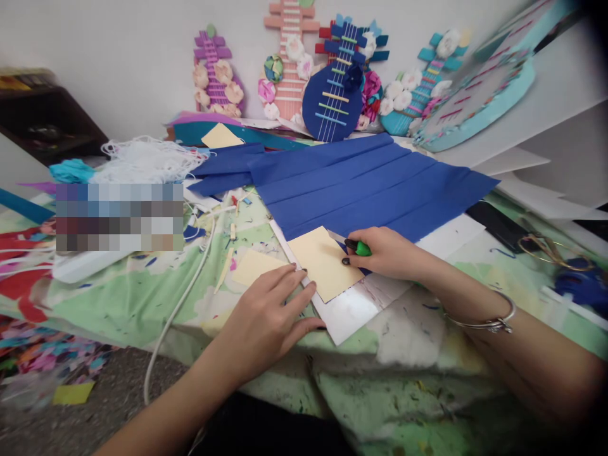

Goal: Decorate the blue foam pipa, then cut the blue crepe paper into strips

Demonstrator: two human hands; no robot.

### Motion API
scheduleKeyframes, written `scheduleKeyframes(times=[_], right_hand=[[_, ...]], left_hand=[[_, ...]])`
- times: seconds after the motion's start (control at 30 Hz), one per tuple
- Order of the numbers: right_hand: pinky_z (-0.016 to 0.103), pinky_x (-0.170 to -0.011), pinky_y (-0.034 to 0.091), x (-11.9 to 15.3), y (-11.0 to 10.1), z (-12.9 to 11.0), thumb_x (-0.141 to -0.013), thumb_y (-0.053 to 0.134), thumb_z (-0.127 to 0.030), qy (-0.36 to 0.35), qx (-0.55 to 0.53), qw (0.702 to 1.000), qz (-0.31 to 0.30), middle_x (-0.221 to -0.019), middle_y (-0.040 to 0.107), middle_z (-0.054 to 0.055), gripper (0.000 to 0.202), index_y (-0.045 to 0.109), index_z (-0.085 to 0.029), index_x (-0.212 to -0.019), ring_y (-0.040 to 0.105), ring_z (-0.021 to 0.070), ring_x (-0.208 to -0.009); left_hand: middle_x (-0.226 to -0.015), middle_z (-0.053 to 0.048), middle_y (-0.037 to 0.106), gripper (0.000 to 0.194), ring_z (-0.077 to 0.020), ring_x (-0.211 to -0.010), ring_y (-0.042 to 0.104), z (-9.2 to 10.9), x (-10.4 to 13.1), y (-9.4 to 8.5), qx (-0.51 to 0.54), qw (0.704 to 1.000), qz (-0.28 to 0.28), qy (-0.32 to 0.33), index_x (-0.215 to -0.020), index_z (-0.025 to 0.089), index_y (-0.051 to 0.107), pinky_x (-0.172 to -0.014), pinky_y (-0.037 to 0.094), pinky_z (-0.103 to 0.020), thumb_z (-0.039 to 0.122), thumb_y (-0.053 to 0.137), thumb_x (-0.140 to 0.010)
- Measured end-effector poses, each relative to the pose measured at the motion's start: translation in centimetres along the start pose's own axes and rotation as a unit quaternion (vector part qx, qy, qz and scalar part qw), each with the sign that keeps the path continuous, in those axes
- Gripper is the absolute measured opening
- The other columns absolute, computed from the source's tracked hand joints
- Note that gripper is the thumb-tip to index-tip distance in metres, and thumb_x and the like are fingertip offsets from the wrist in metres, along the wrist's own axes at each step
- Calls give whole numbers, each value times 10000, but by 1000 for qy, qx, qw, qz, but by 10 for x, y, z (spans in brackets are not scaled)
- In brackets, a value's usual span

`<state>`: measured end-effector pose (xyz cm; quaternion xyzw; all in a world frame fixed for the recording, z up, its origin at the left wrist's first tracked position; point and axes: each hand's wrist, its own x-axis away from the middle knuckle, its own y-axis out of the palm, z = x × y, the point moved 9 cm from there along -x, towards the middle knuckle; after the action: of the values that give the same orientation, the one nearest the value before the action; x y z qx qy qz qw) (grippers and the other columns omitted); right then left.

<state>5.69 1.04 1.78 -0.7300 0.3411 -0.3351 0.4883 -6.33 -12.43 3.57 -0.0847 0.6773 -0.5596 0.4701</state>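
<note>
I take the cream sheet [320, 266] as my clock centre, with twelve pointing away from me. My left hand [268, 313] sits at eight, palm down and knuckles slightly raised, fingers loosely spread and gripping nothing; its fingertips lie by the left edge of the white board [349, 320] under the sheet. That forearm slants in from seven. My right hand [382, 253] is at three, fingers curled round a green-and-black cutter [362, 248], its blade angled toward ten over the sheet's upper right side; I cannot tell whether it touches. The right forearm enters from four, a silver bracelet [496, 324] round the wrist. Beside the left fingers, at nine, lies a second cream sheet [254, 267]. Creased blue paper [375, 180] spreads out at one, a heap of white string [147, 158] sits at ten, and a dark blue guitar shape [313, 104] stands upright at twelve.
</note>
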Motion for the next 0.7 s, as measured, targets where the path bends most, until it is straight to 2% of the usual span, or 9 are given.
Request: scheduleKeyframes(times=[0.7], right_hand=[[265,-581,322,0,1,0,-769,585,-336,2,-13,1000,-10,-809,676,30,133,612,-209,-799,571,167,-686]], left_hand=[[-1085,-144,670,332,-284,-1120,576,-1,0,-1,26,999,16,19,-1093,98,639,-938,523,-479,333,623,-860]])
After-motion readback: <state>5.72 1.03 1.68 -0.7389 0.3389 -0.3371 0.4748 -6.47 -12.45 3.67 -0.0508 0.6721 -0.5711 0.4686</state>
